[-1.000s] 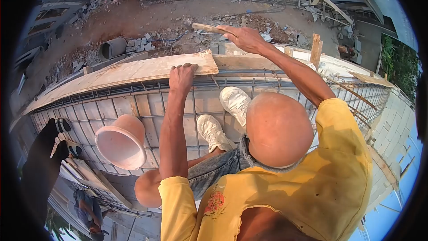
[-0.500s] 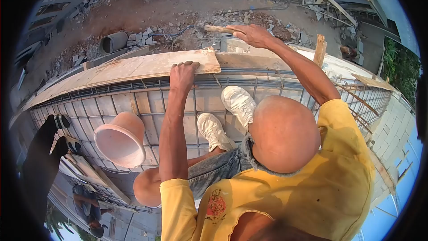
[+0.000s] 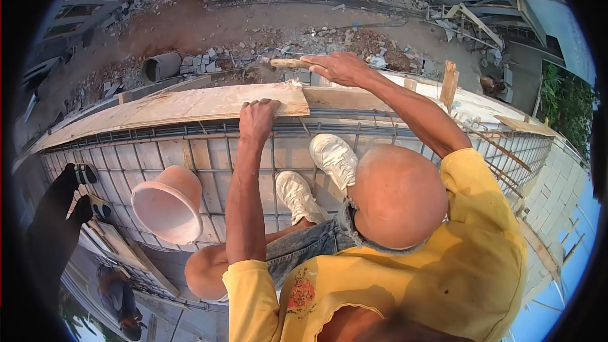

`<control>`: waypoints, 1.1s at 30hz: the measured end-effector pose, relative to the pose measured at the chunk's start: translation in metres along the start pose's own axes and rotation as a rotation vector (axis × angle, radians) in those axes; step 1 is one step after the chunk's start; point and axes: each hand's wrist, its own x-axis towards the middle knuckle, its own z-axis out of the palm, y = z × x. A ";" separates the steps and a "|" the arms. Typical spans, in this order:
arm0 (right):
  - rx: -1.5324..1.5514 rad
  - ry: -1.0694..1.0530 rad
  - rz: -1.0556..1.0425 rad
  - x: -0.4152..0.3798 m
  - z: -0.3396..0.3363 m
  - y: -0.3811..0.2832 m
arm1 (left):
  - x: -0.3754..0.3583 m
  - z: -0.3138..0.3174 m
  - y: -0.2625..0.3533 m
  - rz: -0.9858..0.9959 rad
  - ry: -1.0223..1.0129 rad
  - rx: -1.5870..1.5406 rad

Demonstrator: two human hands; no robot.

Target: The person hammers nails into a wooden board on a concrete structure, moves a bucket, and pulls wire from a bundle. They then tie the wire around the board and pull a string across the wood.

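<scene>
1. Steel bar grid (image 3: 273, 164). Stiff crossed rods extend beneath and around the shoes (image 3: 297, 196); as a mass it is presumably heavy and unyielding, with individual rods offering narrow holds.

2. Wooden board (image 3: 190, 104). It lies lengthwise along the grid's far side, its right end just beyond the left hand (image 3: 256, 120). The thin, layered edge suggests stiff plywood, awkward through length more than thickness; a hold on each long edge, near mid-length, should balance it best (the ragged right corner may splinter).

3. Bucket (image 3: 183, 180). Located left of the left forearm, over the grid. Its wall appears to be somewhat flexible plastic, probably light if unfilled; the rim gives the surest hold. Its contents cannot be told.

4. Left hand. Fingers are bent, barely spread, and in contact with the board near its right end. The thumb is hidden, so whether they clasp or merely press cannot be told.

5. Right hand (image 3: 342, 68). Raised beyond the board, with fingers closed around a wooden stick.

6. Wooden stick (image 3: 288, 63). Rigid and probably light, it projects leftward from the fist; the covered end is the natural grip.
</scene>
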 end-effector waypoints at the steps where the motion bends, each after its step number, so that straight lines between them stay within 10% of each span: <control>1: 0.038 0.070 0.021 0.009 -0.032 -0.013 | 0.008 0.006 -0.005 -0.008 0.032 -0.009; 6: 0.477 0.923 -0.151 0.010 -0.084 -0.051 | 0.000 0.011 -0.005 -0.004 -0.003 0.003; 7: 0.471 0.931 -0.126 0.010 -0.053 -0.036 | -0.001 0.010 -0.005 -0.005 -0.015 0.004; 9: 0.147 0.159 0.071 -0.017 0.018 0.004 | 0.007 0.005 -0.003 -0.027 -0.011 0.023; 11: -0.094 -0.131 0.027 -0.024 0.082 0.040 | 0.004 0.005 -0.003 -0.029 -0.047 0.070; 15: -0.010 -0.086 0.076 -0.005 -0.023 0.017 | 0.004 0.006 -0.003 -0.023 -0.071 0.004; 22: 0.655 0.897 -0.104 0.000 -0.073 -0.044 | 0.006 -0.003 -0.002 -0.046 -0.122 -0.009; 23: 0.493 0.837 -0.104 -0.003 -0.033 -0.029 | 0.007 -0.001 -0.004 -0.041 -0.099 -0.001; 24: 0.342 0.175 0.185 -0.015 -0.007 -0.017 | 0.009 0.004 -0.007 -0.037 -0.070 0.013; 25: -0.055 0.001 -0.002 -0.006 0.083 0.035 | 0.005 0.010 -0.007 -0.027 -0.057 0.027; 27: 0.079 -0.188 0.066 -0.007 0.081 0.027 | -0.002 0.014 -0.018 0.025 -0.025 0.066; 30: 0.238 -0.187 0.048 0.006 -0.005 0.026 | 0.004 -0.005 0.000 -0.048 -0.126 0.005; 33: 0.564 0.379 -0.027 0.026 -0.065 0.018 | -0.003 0.016 -0.010 -0.006 -0.015 -0.001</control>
